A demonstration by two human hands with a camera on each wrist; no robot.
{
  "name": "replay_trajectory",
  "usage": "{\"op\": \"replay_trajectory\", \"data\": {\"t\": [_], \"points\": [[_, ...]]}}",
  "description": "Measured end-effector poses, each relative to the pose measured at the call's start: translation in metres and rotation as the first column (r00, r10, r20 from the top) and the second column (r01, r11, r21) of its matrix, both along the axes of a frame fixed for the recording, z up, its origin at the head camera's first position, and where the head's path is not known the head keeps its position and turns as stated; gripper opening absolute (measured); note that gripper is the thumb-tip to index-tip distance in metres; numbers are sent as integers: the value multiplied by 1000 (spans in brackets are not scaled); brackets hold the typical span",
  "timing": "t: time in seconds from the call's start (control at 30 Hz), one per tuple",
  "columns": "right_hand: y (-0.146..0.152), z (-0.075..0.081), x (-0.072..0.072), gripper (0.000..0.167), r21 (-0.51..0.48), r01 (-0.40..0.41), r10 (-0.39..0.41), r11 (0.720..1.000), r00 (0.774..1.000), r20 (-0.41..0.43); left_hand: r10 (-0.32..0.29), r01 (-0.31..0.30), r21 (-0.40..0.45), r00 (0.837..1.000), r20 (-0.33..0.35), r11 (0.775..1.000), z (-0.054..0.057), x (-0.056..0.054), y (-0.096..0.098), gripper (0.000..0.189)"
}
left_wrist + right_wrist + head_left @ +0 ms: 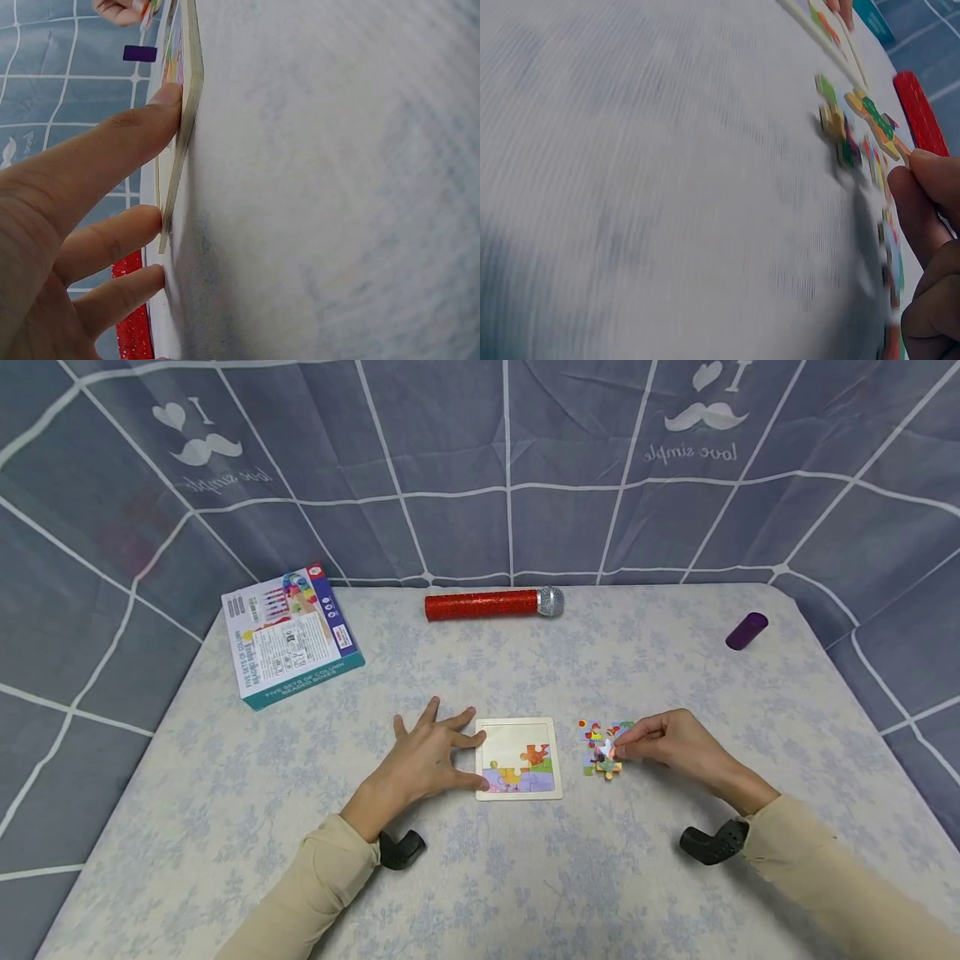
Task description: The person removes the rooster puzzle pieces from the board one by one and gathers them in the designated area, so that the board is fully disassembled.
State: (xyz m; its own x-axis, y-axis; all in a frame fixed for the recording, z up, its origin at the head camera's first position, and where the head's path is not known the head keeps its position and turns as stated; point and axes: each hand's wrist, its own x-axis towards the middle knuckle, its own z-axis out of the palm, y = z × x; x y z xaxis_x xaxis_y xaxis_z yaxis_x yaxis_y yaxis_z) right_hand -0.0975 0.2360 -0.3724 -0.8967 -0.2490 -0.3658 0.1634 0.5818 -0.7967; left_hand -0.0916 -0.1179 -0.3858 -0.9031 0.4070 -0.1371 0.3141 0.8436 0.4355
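A square wooden puzzle tray lies on the table, with several colourful pieces fitted along its bottom and right side. My left hand spreads its fingers at the tray's left edge; in the left wrist view the thumb presses on the rim. Between thumb and forefinger, my right hand pinches a jigsaw piece with green and yellow on it. It is held tilted above a cluster of loose jigsaw pieces to the right of the tray. The right hand hides part of that cluster in the head view.
A red glittery microphone lies at the back of the table. At the back left is a box with a teal side, and a purple cylinder lies at the back right. A grid-patterned curtain surrounds the table.
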Motion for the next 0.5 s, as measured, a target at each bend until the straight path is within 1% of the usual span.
{"op": "replay_trajectory", "data": {"t": [0.1, 0.23, 0.37, 0.5], "points": [[11, -1, 3, 30, 12, 17, -17, 1000, 1000, -2, 0, 0, 1, 1000, 1, 1000, 0, 0, 0, 70], [22, -5, 7, 30, 2, 27, -27, 1000, 1000, -6, -2, 2, -2, 1000, -1, 1000, 0, 0, 0, 70], [25, -8, 8, 28, 7, 30, -30, 1000, 999, -16, 0, 0, -2, 1000, -1, 1000, 1, 0, 0, 70], [24, -9, 7, 26, 36, 29, -28, 999, 999, -31, 2, -2, 0, 1000, 7, 1000, 0, 0, 0, 70]]}}
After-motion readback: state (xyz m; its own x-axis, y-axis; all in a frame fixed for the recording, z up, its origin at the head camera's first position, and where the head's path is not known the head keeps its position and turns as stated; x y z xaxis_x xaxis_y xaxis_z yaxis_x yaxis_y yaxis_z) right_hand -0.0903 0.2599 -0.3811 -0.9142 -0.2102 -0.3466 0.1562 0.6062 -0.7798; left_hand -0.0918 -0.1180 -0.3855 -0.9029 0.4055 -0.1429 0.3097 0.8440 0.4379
